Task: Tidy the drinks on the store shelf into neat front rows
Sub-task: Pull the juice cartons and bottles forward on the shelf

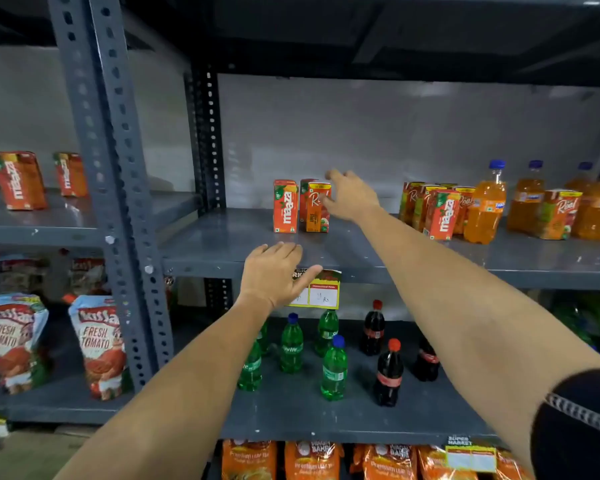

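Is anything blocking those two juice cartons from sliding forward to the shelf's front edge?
Only the left hand, resting on the grey metal shelf's front lip before the orange Maaza carton. The right hand touches the orange Real carton.

Five green bottles (pixel 334 368), three cola bottles (pixel 389 374), two ketchup pouches (pixel 99 344).

Grey slotted-angle steel shelving (pixel 378 261) fills view. Perforated uprights: one thick post (pixel 104 188) front left, a darker post (pixel 207 140) further back. Flat grey metal decks at several levels, paint scuffed and chipped in spots. Pale grey wall (pixel 413 133) behind shelves, plain, faint glare patches. Underside of top deck (pixel 361 29) dark, in shadow. Light dim, cool, uneven. Strip of brownish floor (pixel 28 455) at lower left.
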A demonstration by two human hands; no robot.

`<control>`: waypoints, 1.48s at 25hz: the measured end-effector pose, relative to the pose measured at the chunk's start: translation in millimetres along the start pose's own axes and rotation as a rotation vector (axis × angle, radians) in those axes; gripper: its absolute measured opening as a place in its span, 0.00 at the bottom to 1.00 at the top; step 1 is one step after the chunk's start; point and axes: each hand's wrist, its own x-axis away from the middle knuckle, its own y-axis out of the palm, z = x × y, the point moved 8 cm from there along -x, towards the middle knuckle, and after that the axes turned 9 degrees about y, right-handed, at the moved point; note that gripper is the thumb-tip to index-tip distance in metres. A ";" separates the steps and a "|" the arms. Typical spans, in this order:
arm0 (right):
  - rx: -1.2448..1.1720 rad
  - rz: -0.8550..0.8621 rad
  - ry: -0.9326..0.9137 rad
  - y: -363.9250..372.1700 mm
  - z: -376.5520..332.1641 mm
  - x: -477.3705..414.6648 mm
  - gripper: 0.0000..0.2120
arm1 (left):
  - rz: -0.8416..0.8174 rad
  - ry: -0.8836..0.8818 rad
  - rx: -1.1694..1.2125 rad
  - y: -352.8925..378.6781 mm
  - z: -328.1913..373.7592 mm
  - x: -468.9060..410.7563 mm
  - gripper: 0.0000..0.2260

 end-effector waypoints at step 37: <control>0.200 -0.225 -0.140 -54.5 129.1 -36.3 0.20 | -0.309 -0.067 -0.035 41.1 121.9 -84.4 0.38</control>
